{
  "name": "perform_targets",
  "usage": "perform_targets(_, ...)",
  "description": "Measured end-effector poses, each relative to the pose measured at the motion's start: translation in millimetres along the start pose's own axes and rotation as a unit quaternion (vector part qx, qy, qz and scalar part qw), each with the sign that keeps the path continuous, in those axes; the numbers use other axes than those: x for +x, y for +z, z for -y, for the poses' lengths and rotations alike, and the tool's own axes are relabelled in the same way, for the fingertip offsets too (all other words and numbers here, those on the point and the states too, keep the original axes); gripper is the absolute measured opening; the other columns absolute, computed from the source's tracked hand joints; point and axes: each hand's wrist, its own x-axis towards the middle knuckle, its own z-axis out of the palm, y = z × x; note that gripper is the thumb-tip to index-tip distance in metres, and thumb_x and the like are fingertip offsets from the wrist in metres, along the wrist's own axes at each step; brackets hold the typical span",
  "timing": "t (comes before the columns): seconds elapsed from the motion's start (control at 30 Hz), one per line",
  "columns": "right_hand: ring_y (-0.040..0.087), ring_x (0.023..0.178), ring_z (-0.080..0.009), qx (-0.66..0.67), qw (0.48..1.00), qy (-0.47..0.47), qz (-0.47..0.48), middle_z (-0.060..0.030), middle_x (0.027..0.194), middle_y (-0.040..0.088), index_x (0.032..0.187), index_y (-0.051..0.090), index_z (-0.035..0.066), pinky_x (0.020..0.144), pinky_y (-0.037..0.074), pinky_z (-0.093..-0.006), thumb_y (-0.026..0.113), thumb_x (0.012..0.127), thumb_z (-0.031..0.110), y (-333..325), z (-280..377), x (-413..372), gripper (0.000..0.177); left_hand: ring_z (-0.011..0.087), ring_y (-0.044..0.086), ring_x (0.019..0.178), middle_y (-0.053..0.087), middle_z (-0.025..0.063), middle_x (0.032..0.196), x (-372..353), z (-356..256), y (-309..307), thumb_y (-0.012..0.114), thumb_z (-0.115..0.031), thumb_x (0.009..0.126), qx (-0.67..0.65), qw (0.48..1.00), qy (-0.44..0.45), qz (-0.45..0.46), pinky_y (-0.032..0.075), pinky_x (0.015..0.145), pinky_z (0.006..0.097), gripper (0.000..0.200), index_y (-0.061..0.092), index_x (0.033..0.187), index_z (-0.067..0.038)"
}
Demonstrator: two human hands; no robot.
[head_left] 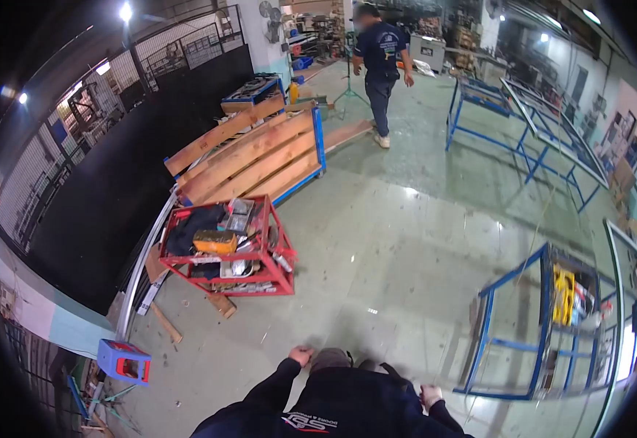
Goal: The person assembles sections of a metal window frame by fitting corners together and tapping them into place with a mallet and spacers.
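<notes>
My left hand (301, 355) hangs in front of my body at the bottom of the view, its fingers curled in, with nothing visible in it. My right hand (430, 396) is lower and further right, at the end of a dark sleeve, and its fingers are curled too. I see nothing held there. Both hands are above the greenish floor (377, 277), apart from the furniture. Between them shows my dark shirt (347, 401) with a printed logo. The red tool cart (278, 277), loaded with boxes and tools, stands ahead to the left of my left hand. Nearest my right hand is a blue metal stand (512, 343).
A blue-framed cart with wooden planks (252, 157) stands beyond the red cart. Another person (380, 58) is upright further ahead. Blue trestles (479, 109) hold a metal frame (552, 128) at the right. A blue and red step stool (125, 360) and wood scraps (165, 323) lie left.
</notes>
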Motion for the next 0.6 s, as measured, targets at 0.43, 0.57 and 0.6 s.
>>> perform_targets(0.43,0.062,0.060,-0.0140,-0.106,0.953,-0.279,0.040,-0.0039,0.072,0.065,0.095,0.068,0.002,0.051,0.046,-0.0285,0.064,0.093,0.024,125,623,211,0.023,0.0311,0.072,0.098,0.075,0.0189,0.100,328,-260,38,0.067,-0.058,0.079,0.258,0.965,-0.023,0.041,0.055,0.091,0.0407,0.058,0.078,0.097,-0.005)
perform_targets(0.57,0.055,0.053,-0.0118,-0.094,0.983,-0.134,0.079,-0.0016,0.059,0.057,0.071,0.065,0.004,0.048,0.041,-0.0301,0.061,0.089,0.030,90,619,232,0.032,0.0353,0.070,0.100,0.074,0.0218,0.100,462,-440,25,0.067,-0.049,0.081,0.237,0.970,0.035,0.035,0.054,0.092,0.0437,0.051,0.077,0.098,-0.003)
perform_targets(0.6,0.056,0.055,-0.0127,-0.094,0.987,-0.109,0.070,-0.0021,0.060,0.058,0.073,0.065,0.005,0.050,0.042,-0.0309,0.061,0.089,0.030,85,630,239,0.031,0.0363,0.070,0.100,0.074,0.0211,0.099,497,-483,25,0.067,-0.048,0.082,0.250,0.965,0.074,0.015,0.054,0.093,0.0445,0.049,0.077,0.100,-0.003)
